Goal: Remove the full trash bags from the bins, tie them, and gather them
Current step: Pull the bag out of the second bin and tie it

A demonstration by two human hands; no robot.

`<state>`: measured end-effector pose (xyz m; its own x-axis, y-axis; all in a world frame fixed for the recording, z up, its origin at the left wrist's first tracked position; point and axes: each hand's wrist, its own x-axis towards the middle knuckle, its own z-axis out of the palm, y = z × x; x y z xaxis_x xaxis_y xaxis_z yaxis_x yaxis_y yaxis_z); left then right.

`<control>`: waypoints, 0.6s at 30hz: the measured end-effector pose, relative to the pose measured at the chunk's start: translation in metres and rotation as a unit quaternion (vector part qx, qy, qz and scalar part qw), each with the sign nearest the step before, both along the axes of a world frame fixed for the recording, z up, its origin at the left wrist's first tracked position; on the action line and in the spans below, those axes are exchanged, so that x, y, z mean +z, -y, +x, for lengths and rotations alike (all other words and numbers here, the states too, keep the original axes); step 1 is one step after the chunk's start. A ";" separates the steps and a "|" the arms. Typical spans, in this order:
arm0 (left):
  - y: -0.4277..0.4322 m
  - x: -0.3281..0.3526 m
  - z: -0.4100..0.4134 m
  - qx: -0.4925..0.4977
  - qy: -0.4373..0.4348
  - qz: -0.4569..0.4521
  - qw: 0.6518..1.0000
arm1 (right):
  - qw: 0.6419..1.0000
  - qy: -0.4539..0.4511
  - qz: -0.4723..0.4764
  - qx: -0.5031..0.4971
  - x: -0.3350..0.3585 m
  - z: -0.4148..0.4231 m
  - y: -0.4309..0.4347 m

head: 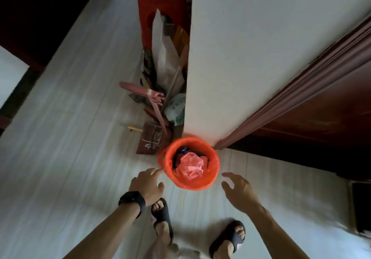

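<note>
Two hands empty | left hand (147, 185) fingers spread by bin (190, 163) rim | right hand (240, 193) fingers spread beside it

Both forearms are bare, no sleeves in sight. On the left wrist sits a black watch (132, 200) with a broad dark strap and a rounded, blank face. Down below, two dark slide sandals: left sandal (162, 216) and right sandal (228, 236), each with one wide band, toes showing.
</note>
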<state>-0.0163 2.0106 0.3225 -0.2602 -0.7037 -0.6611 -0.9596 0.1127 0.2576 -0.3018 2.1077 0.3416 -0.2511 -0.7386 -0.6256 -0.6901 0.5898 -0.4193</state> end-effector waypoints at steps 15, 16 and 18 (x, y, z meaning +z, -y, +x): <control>0.056 -0.357 -0.050 -0.074 -0.041 -0.263 0.961 | 0.898 0.176 -0.023 -0.403 -0.394 -0.044 0.015; 0.061 -0.365 -0.050 -0.073 -0.038 -0.274 0.958 | 0.883 0.201 -0.011 -0.423 -0.418 -0.048 0.016; 0.067 -0.380 -0.048 -0.061 -0.044 -0.288 0.955 | 0.867 0.254 -0.011 -0.429 -0.449 -0.054 0.021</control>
